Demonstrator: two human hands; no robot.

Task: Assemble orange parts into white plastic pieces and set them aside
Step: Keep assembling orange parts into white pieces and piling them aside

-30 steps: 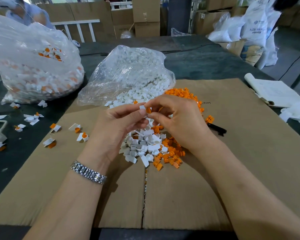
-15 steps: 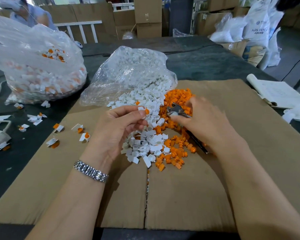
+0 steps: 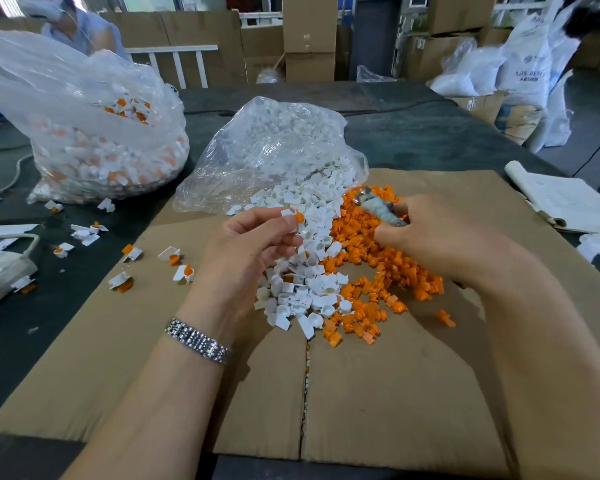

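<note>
While left hand (image 3: 253, 244) pinches the assembled piece (image 3: 293, 216), right hand (image 3: 433, 233) has raised pliers (image 3: 378, 208)

The left hand (image 3: 253, 244) is pinching a white piece with an orange part (image 3: 293, 216) above the white pile (image 3: 309, 282). The right hand (image 3: 440, 237) is gripping a blurred metal tool (image 3: 378, 207) over the orange pile (image 3: 371, 251). Both piles are lying on cardboard (image 3: 395, 393) covering the worktop (image 3: 413, 133).

The cardboard sheet (image 3: 395, 393) is matt brown, creased along its seam; the white plastic pieces (image 3: 305, 292) and orange parts (image 3: 378, 244) look smooth and moulded; the far clear bags (image 3: 278, 147) are glossy, crinkled film; the left wrist's watch bracelet (image 3: 198, 341) is shiny metal; the tabletop (image 3: 413, 133) is dull dark.
</note>
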